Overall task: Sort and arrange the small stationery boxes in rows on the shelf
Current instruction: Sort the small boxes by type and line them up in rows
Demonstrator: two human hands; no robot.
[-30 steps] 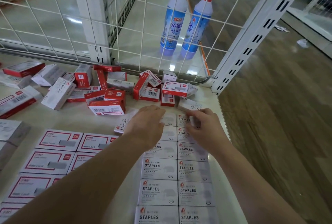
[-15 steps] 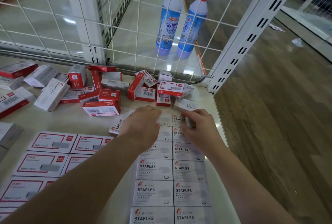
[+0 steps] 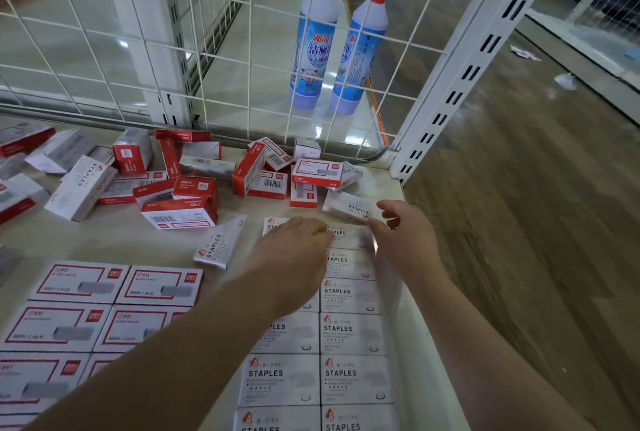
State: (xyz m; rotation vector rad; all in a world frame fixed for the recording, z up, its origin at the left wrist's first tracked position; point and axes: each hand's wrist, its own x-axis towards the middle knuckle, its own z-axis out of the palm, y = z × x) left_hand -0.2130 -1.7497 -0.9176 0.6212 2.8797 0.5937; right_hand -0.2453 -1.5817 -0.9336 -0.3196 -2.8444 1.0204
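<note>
At the near left of the shelf (image 3: pixel 114 240) lie red-framed boxes (image 3: pixel 119 306) flat in neat rows, two across. Beyond them, at the far left and middle, a loose pile of red and white boxes (image 3: pixel 180 185) sits jumbled against the wire grid (image 3: pixel 207 50). A single white staples box (image 3: pixel 221 243) lies tilted on its own between the pile and the rows. Right of it, the left hand (image 3: pixel 298 250) rests palm down at the far end of a double column of white staples boxes (image 3: pixel 318 354) that runs towards the near edge; its fingers are loosely curled over the top boxes, and whether they grasp anything cannot be told. The right hand (image 3: pixel 403 233) sits just beside it, fingers pinching the near edge of a skewed white box (image 3: pixel 349 209) at the far end of the column. Behind the grid stand two blue bottles (image 3: pixel 337 46) with red caps.
</note>
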